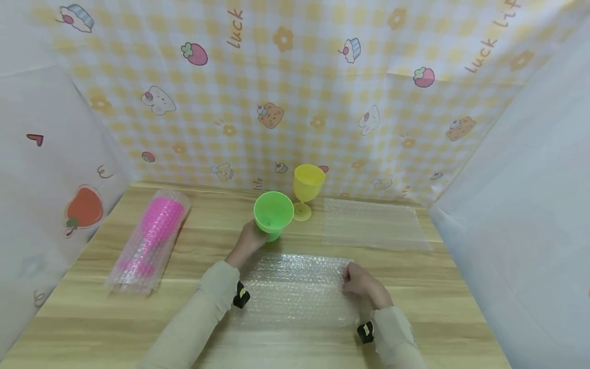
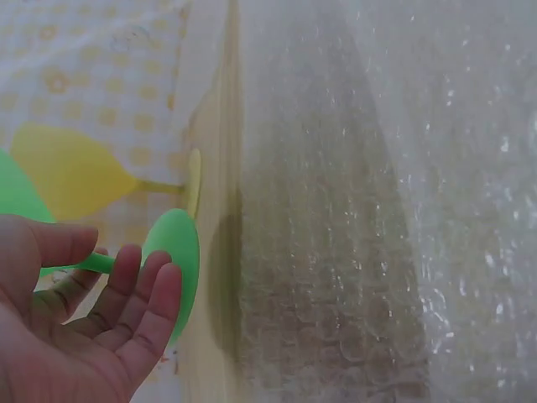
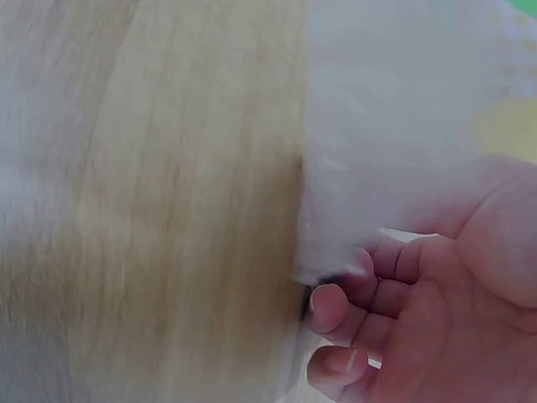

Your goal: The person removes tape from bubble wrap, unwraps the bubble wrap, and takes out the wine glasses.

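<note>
A green plastic goblet (image 1: 274, 211) is in my left hand (image 1: 248, 240). In the left wrist view the fingers and thumb curl round its thin stem, with the round foot (image 2: 174, 267) just past the fingertips. It is held above the table, next to a sheet of bubble wrap (image 1: 295, 303) lying in front of me. The right hand (image 1: 365, 288) pinches the right edge of that bubble wrap. Seen from the right wrist, its corner (image 3: 331, 243) is between the thumb and fingers. Behind the green goblet a yellow goblet (image 1: 309, 184) stands upright.
On the left of the wooden table (image 1: 207, 215) lies a pink goblet (image 1: 159, 220) inside bubble wrap (image 1: 161, 282). Another flat piece of bubble wrap (image 1: 373, 225) is at the back right. A yellow checked cloth (image 1: 318, 92) hangs behind, with white sheets on both sides.
</note>
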A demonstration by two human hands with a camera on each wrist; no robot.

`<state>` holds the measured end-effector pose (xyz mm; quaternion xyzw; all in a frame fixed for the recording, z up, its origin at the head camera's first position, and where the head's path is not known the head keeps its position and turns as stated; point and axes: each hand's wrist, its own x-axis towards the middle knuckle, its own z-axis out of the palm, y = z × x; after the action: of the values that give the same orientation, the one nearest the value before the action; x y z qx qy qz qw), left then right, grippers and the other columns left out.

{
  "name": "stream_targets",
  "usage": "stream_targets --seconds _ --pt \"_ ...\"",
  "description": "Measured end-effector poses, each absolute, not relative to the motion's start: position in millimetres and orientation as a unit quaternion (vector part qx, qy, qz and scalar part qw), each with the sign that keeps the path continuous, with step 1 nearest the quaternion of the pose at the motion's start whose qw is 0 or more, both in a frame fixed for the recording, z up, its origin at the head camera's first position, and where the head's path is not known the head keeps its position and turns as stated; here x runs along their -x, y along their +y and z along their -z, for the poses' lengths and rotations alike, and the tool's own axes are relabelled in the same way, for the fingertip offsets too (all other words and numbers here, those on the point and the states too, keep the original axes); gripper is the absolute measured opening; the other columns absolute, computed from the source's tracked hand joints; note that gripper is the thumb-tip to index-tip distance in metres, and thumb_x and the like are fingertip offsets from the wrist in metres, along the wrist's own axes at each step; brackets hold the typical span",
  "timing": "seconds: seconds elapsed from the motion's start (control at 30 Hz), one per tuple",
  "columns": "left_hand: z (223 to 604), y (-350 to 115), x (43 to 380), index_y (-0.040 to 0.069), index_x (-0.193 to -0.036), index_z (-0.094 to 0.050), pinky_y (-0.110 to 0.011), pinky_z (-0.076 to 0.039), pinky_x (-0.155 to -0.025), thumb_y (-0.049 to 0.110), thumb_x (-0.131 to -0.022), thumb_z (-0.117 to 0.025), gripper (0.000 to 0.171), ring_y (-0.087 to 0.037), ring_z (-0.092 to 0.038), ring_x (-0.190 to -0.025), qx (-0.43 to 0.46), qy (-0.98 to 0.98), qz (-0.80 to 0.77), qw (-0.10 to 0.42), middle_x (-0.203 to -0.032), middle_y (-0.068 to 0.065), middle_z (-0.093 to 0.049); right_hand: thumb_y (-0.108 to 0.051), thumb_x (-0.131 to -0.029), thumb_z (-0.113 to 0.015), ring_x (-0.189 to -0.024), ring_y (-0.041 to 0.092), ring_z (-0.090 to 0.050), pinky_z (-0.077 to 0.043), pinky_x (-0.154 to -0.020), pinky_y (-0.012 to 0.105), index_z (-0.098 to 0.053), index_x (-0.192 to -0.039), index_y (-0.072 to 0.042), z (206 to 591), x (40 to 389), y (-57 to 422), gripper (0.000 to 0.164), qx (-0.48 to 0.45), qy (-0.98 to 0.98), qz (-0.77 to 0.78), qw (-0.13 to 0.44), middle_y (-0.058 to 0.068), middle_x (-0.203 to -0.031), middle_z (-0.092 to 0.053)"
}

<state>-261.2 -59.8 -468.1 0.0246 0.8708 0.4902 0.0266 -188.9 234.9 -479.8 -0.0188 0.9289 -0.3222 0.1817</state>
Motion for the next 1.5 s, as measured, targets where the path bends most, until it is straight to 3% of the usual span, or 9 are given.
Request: stream_targets --seconds 0.2,0.37,0.53,0.63,0.83,0.97,1.2,1.5 --pt "476.9 -57.4 280.6 0.004 -0.112 -0.053 -0.049 -0.05 -0.089 0.025 -0.09 -0.057 0.031 -0.032 -0.058 -0.1 -0.008 0.874 -0.484 0.043 -0.108 -0.017 -0.061 0.002 -0.074 -0.071 -0.071 0.019 -0.044 -0.04 -0.062 0.026 -0.045 -0.083 0.0 479.4 188.5 235.2 0.028 0.026 0.924 0.334 0.186 0.007 -0.076 -0.045" --pt "483.0 -57.2 288.4 0.0 -0.115 -0.052 -0.051 -0.045 -0.096 0.019 -0.091 -0.053 0.03 -0.035 -0.056 -0.106 0.01 0.863 -0.503 0.055 -0.115 -0.021 -0.059 0.001 -0.073 -0.072 -0.071 0.018 -0.043 -0.039 -0.061 0.025 -0.045 -0.083 0.0 480.7 187.9 234.5 0.029 0.02 0.923 0.337 0.185 0.006 -0.075 -0.044" --pt "487.2 -56.2 290.5 -0.005 -0.124 -0.042 -0.05 -0.045 -0.096 0.013 -0.092 -0.047 0.037 -0.039 -0.054 -0.109 0.028 0.855 -0.514 0.065 -0.119 -0.027 -0.055 0.0 -0.072 -0.074 -0.07 0.018 -0.043 -0.039 -0.061 0.025 -0.046 -0.082 0.0 480.0 187.5 233.0 0.03 0.014 0.928 0.326 0.178 0.005 -0.074 -0.044" --pt "486.1 -55.0 288.5 -0.006 -0.122 -0.039 -0.049 -0.048 -0.092 0.01 -0.093 -0.046 0.034 -0.038 -0.055 -0.105 0.016 0.861 -0.503 0.07 -0.114 -0.028 -0.055 0.0 -0.072 -0.074 -0.07 0.018 -0.044 -0.04 -0.061 0.025 -0.046 -0.081 0.001 477.2 187.6 231.7 0.029 0.01 0.935 0.306 0.177 0.005 -0.074 -0.045" --pt "480.8 -55.0 283.5 -0.001 -0.106 -0.054 -0.041 -0.051 -0.079 0.0 -0.084 -0.05 0.023 -0.027 -0.056 -0.086 -0.057 0.904 -0.416 0.082 -0.098 -0.014 -0.06 -0.001 -0.072 -0.073 -0.071 0.019 -0.048 -0.046 -0.063 0.03 -0.049 -0.082 0.0 469.6 188.5 226.5 0.026 0.002 0.942 0.28 0.183 0.007 -0.076 -0.05" --pt "480.9 -55.3 284.9 -0.001 -0.108 -0.053 -0.035 -0.051 -0.072 -0.001 -0.085 -0.051 0.023 -0.023 -0.055 -0.078 -0.104 0.912 -0.384 0.1 -0.093 -0.012 -0.06 -0.003 -0.072 -0.074 -0.071 0.021 -0.05 -0.048 -0.065 0.034 -0.051 -0.082 0.0 469.6 190.4 223.3 0.025 0.011 0.951 0.257 0.174 0.008 -0.077 -0.053" --pt "492.9 -53.3 303.2 0.001 -0.115 -0.049 -0.04 -0.05 -0.088 0.0 -0.088 -0.047 0.027 -0.029 -0.057 -0.099 -0.137 0.921 -0.35 0.107 -0.109 -0.014 -0.058 -0.009 -0.074 -0.075 -0.072 0.021 -0.05 -0.047 -0.064 0.036 -0.051 -0.084 -0.003 475.7 193.2 220.3 0.026 0.006 0.961 0.212 0.177 0.008 -0.08 -0.054" --pt "496.8 -55.9 319.0 0.001 -0.133 -0.038 -0.049 -0.038 -0.105 0.005 -0.092 -0.041 0.041 -0.036 -0.045 -0.124 -0.146 0.892 -0.395 0.164 -0.134 -0.018 -0.047 -0.007 -0.073 -0.074 -0.071 0.021 -0.049 -0.046 -0.063 0.033 -0.05 -0.084 -0.002 474.6 192.5 223.1 0.027 0.012 0.959 0.223 0.174 0.007 -0.078 -0.052"
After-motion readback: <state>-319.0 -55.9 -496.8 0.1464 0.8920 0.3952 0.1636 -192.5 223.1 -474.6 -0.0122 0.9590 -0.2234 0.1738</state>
